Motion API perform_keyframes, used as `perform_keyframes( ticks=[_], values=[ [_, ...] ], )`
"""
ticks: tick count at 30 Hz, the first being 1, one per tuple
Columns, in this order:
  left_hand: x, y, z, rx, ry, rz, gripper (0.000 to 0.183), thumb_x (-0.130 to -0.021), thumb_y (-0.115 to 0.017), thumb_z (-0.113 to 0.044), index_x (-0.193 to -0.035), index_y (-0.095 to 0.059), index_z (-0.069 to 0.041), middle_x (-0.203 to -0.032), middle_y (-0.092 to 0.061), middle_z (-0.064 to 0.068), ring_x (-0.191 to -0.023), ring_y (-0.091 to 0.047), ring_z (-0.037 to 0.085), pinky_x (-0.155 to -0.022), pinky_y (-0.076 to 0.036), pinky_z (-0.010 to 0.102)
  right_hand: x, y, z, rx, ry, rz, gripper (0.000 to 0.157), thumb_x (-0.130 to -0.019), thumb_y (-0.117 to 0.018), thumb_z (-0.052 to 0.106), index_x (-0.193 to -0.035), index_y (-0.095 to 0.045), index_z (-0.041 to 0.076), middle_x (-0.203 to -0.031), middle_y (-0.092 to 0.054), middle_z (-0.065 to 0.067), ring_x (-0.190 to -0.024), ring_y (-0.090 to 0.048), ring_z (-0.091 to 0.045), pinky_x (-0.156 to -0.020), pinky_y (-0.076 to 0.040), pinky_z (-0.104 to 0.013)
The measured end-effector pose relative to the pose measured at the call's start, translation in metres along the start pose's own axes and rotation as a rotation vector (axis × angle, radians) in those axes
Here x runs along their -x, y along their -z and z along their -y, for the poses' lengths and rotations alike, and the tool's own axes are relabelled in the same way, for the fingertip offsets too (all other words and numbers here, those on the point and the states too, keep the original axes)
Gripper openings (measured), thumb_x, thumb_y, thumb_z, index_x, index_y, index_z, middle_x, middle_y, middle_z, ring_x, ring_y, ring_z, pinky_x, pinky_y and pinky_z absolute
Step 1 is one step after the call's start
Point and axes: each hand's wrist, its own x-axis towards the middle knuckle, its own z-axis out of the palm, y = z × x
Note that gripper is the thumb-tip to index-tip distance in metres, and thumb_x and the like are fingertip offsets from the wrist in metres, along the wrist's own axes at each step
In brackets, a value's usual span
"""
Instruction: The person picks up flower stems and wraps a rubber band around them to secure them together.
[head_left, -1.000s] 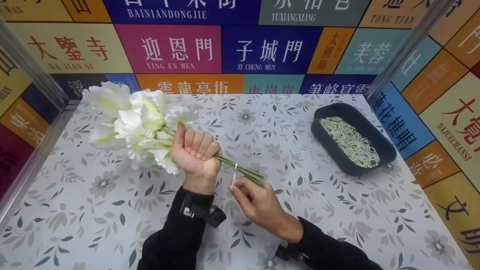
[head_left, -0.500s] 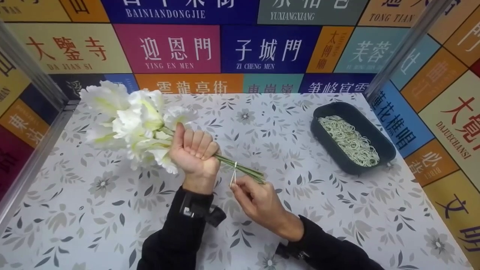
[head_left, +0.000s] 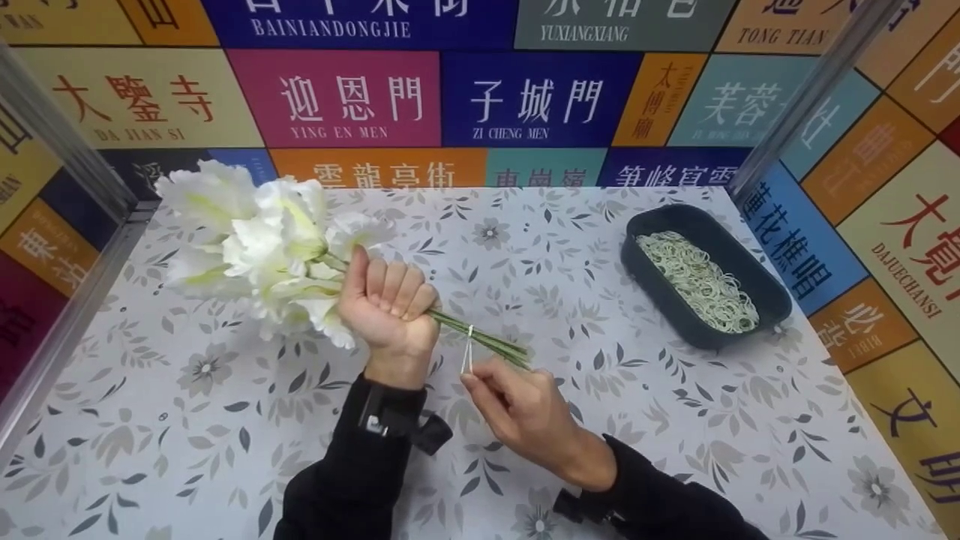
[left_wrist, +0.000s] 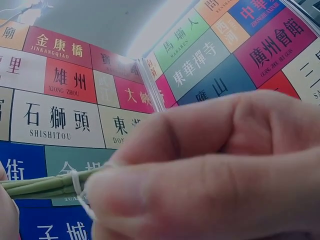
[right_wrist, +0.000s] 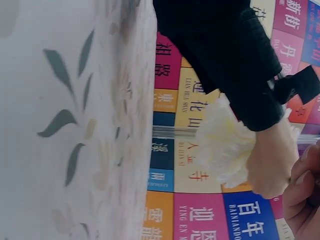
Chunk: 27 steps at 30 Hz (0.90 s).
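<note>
A bunch of white artificial-looking flowers (head_left: 277,240) lies across the left hand (head_left: 394,311), which grips its green stems (head_left: 487,343) with fingers curled round them. The blooms point to the upper left, the stem ends to the lower right. Around the stems runs a thin pale rubber band (head_left: 469,346), drawn down into a narrow loop. Thumb and forefinger of the right hand (head_left: 525,412) pinch the loop's lower end, just below the stems. In the left wrist view the band (left_wrist: 77,187) circles the stems (left_wrist: 42,186) close to the right hand's fingertips.
A dark rectangular tub (head_left: 712,337) at the right holds a heap of pale rubber bands (head_left: 697,281). The tabletop (head_left: 187,450) has a leaf-patterned cover. Panels with coloured signs (head_left: 337,97) and metal posts (head_left: 817,97) stand at the back and sides.
The right hand has moved slightly downward, stretching the band's loop longer and tauter. The left hand and the flowers have barely shifted.
</note>
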Motion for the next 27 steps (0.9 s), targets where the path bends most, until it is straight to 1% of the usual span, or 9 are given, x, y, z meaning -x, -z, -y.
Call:
perform_keyframes(
  ticks=[4, 9, 11, 13, 15, 18, 20, 24, 27],
  values=[
    [0.0, -0.001, 0.001, -0.005, -0.005, 0.007, 0.056, -0.111, -0.025, -0.035, -0.057, -0.017, -0.02, -0.048, -0.015, -0.009, -0.041, -0.011, 0.006, -0.037, -0.009, 0.02, -0.003, 0.009, 0.006, 0.033, 0.004, -0.002, 0.008, -0.103, -0.061, 0.01, -0.096, -0.063, 0.007, -0.06, -0.052, 0.007, -0.046, -0.042, 0.001, -0.041, -0.033, -0.009],
    [0.0, 0.0, 0.004, -0.027, -0.003, 0.032, 0.056, -0.111, -0.024, -0.034, -0.057, -0.017, -0.02, -0.048, -0.015, -0.009, -0.041, -0.011, 0.006, -0.037, -0.009, 0.02, -0.009, 0.023, 0.01, 0.071, 0.032, -0.034, 0.008, -0.102, -0.062, 0.011, -0.098, -0.067, 0.006, -0.06, -0.053, 0.007, -0.044, -0.042, 0.0, -0.041, -0.034, -0.008],
    [0.0, 0.0, 0.005, -0.042, -0.002, 0.03, 0.056, -0.111, -0.024, -0.033, -0.057, -0.017, -0.02, -0.048, -0.015, -0.009, -0.041, -0.011, 0.006, -0.037, -0.009, 0.02, -0.011, 0.028, 0.01, 0.076, 0.037, -0.043, 0.009, -0.102, -0.062, 0.01, -0.099, -0.069, 0.005, -0.06, -0.053, 0.007, -0.044, -0.042, 0.0, -0.041, -0.034, -0.008],
    [0.0, 0.0, 0.006, -0.054, -0.004, 0.025, 0.056, -0.111, -0.024, -0.033, -0.057, -0.017, -0.02, -0.048, -0.015, -0.009, -0.041, -0.011, 0.006, -0.036, -0.009, 0.02, -0.013, 0.033, 0.012, 0.06, 0.005, -0.032, 0.007, -0.1, -0.064, 0.009, -0.1, -0.07, 0.005, -0.059, -0.053, 0.007, -0.044, -0.041, 0.001, -0.04, -0.032, -0.008],
    [0.0, 0.0, 0.006, -0.057, -0.006, 0.023, 0.056, -0.111, -0.024, -0.033, -0.056, -0.018, -0.02, -0.048, -0.015, -0.009, -0.041, -0.011, 0.006, -0.036, -0.01, 0.02, -0.014, 0.037, 0.014, 0.014, -0.043, -0.004, 0.005, -0.098, -0.067, 0.005, -0.1, -0.071, 0.005, -0.058, -0.051, 0.008, -0.043, -0.038, 0.001, -0.038, -0.029, -0.009],
    [0.0, 0.0, 0.005, -0.049, -0.011, 0.022, 0.056, -0.111, -0.025, -0.033, -0.057, -0.018, -0.02, -0.047, -0.016, -0.009, -0.041, -0.011, 0.006, -0.036, -0.01, 0.02, -0.017, 0.045, 0.016, -0.06, -0.123, 0.05, 0.01, -0.094, -0.069, 0.0, -0.101, -0.071, 0.006, -0.056, -0.049, 0.009, -0.043, -0.035, 0.001, -0.038, -0.026, -0.011],
    [0.0, 0.0, 0.004, -0.04, -0.011, 0.019, 0.056, -0.111, -0.026, -0.032, -0.056, -0.019, -0.02, -0.047, -0.016, -0.009, -0.041, -0.011, 0.006, -0.036, -0.01, 0.021, -0.019, 0.05, 0.016, -0.095, -0.153, 0.079, 0.012, -0.093, -0.069, -0.003, -0.1, -0.071, 0.007, -0.056, -0.049, 0.009, -0.043, -0.035, 0.001, -0.038, -0.026, -0.011],
    [0.0, 0.0, 0.003, -0.038, -0.013, 0.01, 0.056, -0.11, -0.026, -0.032, -0.056, -0.019, -0.02, -0.046, -0.017, -0.008, -0.041, -0.011, 0.006, -0.035, -0.01, 0.021, -0.022, 0.06, 0.014, -0.109, -0.172, 0.109, 0.013, -0.09, -0.07, -0.005, -0.095, -0.071, 0.007, -0.055, -0.05, 0.01, -0.042, -0.038, 0.001, -0.037, -0.027, -0.011],
    [0.001, 0.0, 0.003, -0.054, -0.018, 0.002, 0.056, -0.11, -0.026, -0.032, -0.056, -0.019, -0.02, -0.047, -0.017, -0.009, -0.041, -0.011, 0.006, -0.035, -0.01, 0.021, -0.023, 0.066, 0.011, -0.047, -0.146, 0.104, 0.017, -0.084, -0.071, -0.009, -0.088, -0.07, 0.007, -0.055, -0.051, 0.009, -0.041, -0.039, 0.0, -0.036, -0.029, -0.011]
  ],
)
